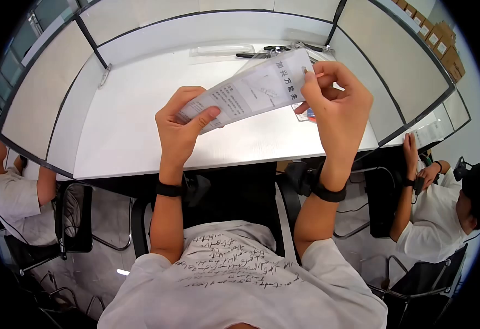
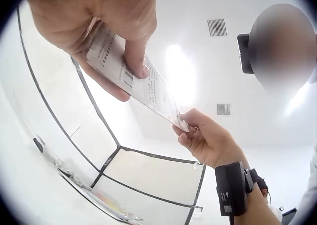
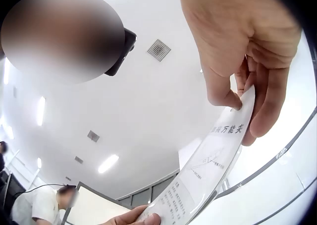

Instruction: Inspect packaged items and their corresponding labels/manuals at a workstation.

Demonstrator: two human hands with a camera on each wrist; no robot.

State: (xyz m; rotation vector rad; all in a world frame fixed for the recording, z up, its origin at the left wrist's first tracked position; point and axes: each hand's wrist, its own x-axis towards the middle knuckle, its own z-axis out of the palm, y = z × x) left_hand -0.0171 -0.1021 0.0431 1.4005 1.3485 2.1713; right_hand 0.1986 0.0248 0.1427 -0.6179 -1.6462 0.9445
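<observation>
A long flat packet (image 1: 251, 90) with a printed white sheet is held up above the white table, tilted with its right end higher. My left hand (image 1: 184, 123) grips its lower left end, thumb on the printed face and fingers behind. At the other end my right hand (image 1: 338, 101) pinches the top corner between thumb and fingers. In the left wrist view the left thumb presses the packet (image 2: 141, 84) near a barcode. The right wrist view shows the printed face of the packet (image 3: 198, 165), with a line drawing, bowed slightly between both hands.
On the white table (image 1: 125, 126), clear packaging and black slender items (image 1: 275, 50) lie at the back. A small colourful item (image 1: 310, 114) is partly hidden under my right hand. Panels (image 1: 207, 27) border the table. People sit on both sides; cartons (image 1: 443, 44) stand far right.
</observation>
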